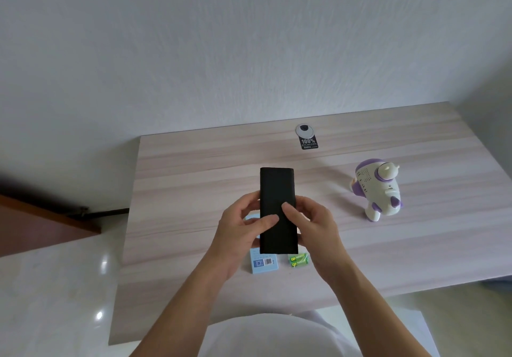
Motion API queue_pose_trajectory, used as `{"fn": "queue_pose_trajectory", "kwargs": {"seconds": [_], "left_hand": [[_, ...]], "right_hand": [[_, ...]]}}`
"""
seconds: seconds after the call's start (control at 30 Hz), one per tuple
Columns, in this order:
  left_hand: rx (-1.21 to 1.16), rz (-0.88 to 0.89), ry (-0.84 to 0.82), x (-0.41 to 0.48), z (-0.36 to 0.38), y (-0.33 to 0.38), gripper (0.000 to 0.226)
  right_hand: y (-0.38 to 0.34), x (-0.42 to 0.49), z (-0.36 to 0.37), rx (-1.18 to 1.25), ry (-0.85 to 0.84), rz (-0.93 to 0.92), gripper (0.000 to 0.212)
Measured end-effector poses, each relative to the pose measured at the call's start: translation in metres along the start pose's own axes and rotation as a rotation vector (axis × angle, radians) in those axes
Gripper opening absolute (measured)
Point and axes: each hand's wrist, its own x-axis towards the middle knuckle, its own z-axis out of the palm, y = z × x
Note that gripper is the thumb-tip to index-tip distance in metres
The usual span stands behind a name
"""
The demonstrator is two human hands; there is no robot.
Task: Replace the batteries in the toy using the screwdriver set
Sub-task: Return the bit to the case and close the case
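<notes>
**Black case held over the table**

- Black screwdriver-set case [278, 190]: held above the table [194, 184], long side running near to far.
- Left hand [238, 234], right hand [315, 223]: each clasps one long edge, thumbs laid across the top face.
- Green batteries [298, 261]: near edge, right of a pale blue box [264, 265].
- Toy [378, 190]: white and purple, well apart to the right.

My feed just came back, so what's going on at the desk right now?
A person holds a black case, likely the screwdriver set, above the table. The left hand and right hand grip its sides, thumbs on top. It looks closed. The white and purple toy stands untouched to the right. Green batteries and a light blue box lie on the table below the case.
</notes>
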Motion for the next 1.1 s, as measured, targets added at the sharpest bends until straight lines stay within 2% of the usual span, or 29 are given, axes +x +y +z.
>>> {"fn": "queue_pose_trajectory", "kwargs": {"seconds": [0.1, 0.23, 0.33, 0.63, 0.83, 0.93, 1.1], "left_hand": [[0.022, 0.003, 0.022, 0.002, -0.001, -0.003, 0.030], [0.047, 0.008, 0.035, 0.004, -0.001, -0.007, 0.021], [0.064, -0.002, 0.045, 0.005, -0.001, -0.007, 0.019], [0.028, -0.041, -0.007, 0.004, -0.003, -0.012, 0.035], [0.014, -0.073, 0.064, 0.007, -0.004, -0.024, 0.025], [-0.018, -0.111, 0.090, 0.006, -0.007, -0.034, 0.017], [-0.059, -0.200, 0.139, 0.007, -0.022, -0.053, 0.018]], "right_hand": [[-0.001, 0.000, -0.003, 0.018, -0.062, -0.009, 0.020], [0.003, 0.001, -0.001, -0.075, 0.011, -0.033, 0.010], [0.005, 0.002, 0.001, -0.089, 0.042, -0.017, 0.015], [0.004, 0.001, -0.003, -0.014, -0.072, 0.044, 0.019], [0.019, 0.004, 0.007, -0.175, 0.033, 0.044, 0.019], [0.027, 0.005, 0.013, -0.178, 0.071, 0.056, 0.019], [0.048, 0.009, 0.020, -0.182, -0.045, 0.133, 0.019]]}}
